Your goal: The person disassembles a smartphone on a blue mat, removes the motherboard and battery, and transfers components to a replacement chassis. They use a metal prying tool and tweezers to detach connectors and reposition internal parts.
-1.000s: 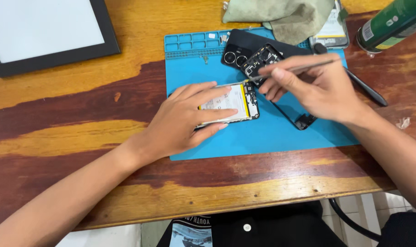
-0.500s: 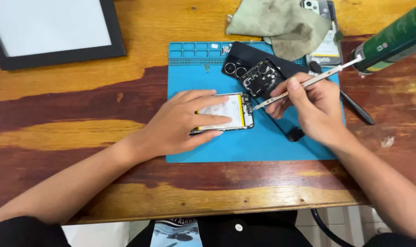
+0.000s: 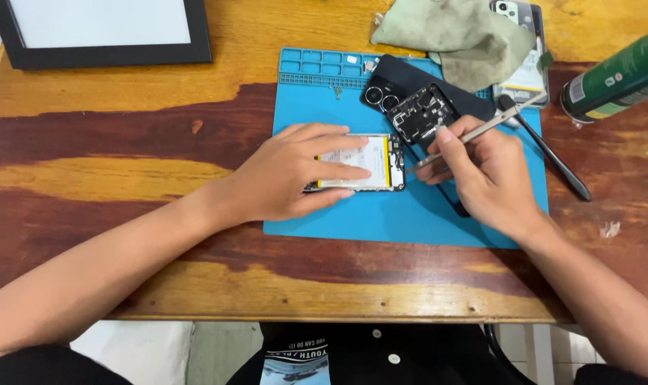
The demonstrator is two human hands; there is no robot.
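Wooden table (image 3: 124,142) is covered by a blue mat (image 3: 381,214). On the mat, an open phone (image 3: 363,162) is pressed flat by the left hand (image 3: 295,175), fingers spread. Beside the phone, metal tweezers (image 3: 474,132) are pinched by the right hand (image 3: 491,178).

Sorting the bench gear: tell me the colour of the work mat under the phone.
The work mat is blue, clearest in the head view.

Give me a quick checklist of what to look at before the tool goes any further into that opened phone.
1. Phone steadied: ok. The left hand lies flat on the opened phone.
2. Tool gripped: ok. The right hand holds the metal tool pen-style.
3. Tool tip placed: cannot tell. It ends at the phone's right edge; contact is too small to see.
4. Work stays on the blue mat: ok.
5. Loose black back cover: ok, beside the phone, on the mat.
6. Green can near the right hand: ok, lying apart from it.
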